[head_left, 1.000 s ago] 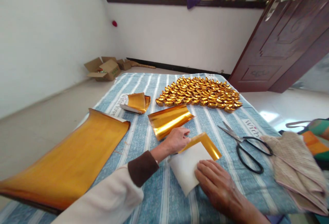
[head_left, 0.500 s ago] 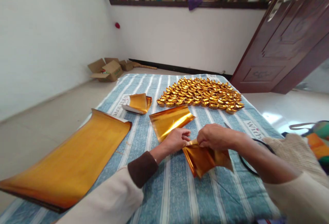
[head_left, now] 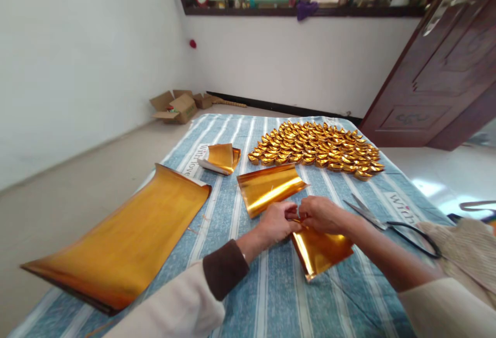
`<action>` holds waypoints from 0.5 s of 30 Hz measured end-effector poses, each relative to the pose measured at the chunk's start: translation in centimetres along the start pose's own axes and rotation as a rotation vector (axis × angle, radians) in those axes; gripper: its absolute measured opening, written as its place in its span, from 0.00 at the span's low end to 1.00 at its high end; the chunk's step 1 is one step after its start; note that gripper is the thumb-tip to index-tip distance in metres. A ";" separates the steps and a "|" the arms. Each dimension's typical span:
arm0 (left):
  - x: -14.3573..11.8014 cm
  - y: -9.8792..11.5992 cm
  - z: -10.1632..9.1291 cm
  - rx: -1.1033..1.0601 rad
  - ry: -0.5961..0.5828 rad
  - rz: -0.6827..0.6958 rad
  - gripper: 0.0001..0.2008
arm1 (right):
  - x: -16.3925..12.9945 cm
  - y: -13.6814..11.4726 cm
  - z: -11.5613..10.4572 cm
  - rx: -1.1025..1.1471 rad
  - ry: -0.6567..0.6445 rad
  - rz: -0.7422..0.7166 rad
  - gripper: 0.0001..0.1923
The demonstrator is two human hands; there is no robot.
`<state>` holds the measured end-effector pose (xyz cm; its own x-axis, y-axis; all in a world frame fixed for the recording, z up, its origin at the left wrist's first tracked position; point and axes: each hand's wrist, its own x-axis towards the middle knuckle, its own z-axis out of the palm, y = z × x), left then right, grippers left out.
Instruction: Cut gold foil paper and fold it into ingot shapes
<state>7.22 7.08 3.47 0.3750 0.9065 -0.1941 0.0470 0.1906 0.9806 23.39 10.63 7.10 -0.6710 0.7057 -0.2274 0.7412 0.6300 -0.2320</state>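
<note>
Near the middle of the cloth, a sheet of gold foil paper (head_left: 321, 252) lies under both hands, its far edge pinched between them. My left hand (head_left: 276, 220) is closed on the left end of that edge. Fingers bent, my right hand (head_left: 323, 213) grips the same edge close beside it; the fingertips are partly hidden. Just beyond the hands lies another gold foil sheet (head_left: 271, 187). A smaller folded stack of gold foil paper (head_left: 221, 158) rests farther back, and a long stack of gold foil sheets (head_left: 127, 237) lies to the left.
Many folded gold paper ingots (head_left: 318, 147) cover the far right of the striped blue cloth (head_left: 236, 286). Open scissors (head_left: 383, 223) lie right of my right forearm, beside a beige knitted cloth (head_left: 461, 242). A cardboard box (head_left: 176, 108) stands on the floor, and a brown door (head_left: 430, 74) at right.
The foil sheet in my hands has gone from crumpled and bent to lying flatter. My hands have come closer together. The view has shifted left, and the scissors now show fully.
</note>
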 end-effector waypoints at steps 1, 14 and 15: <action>-0.1 -0.1 0.2 -0.013 -0.008 0.018 0.19 | 0.0 -0.1 0.2 0.011 0.018 0.006 0.07; -2.5 1.9 -1.2 0.375 0.159 -0.030 0.19 | -0.2 1.2 -0.2 0.774 -0.167 0.039 0.09; -2.8 2.3 -1.5 0.437 0.135 -0.070 0.15 | -0.1 0.9 -0.4 0.796 -0.166 0.028 0.09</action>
<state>4.85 5.58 6.20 0.2347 0.9435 -0.2338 0.4646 0.1024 0.8796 24.17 11.28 7.27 -0.6932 0.6210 -0.3657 0.5626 0.1492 -0.8131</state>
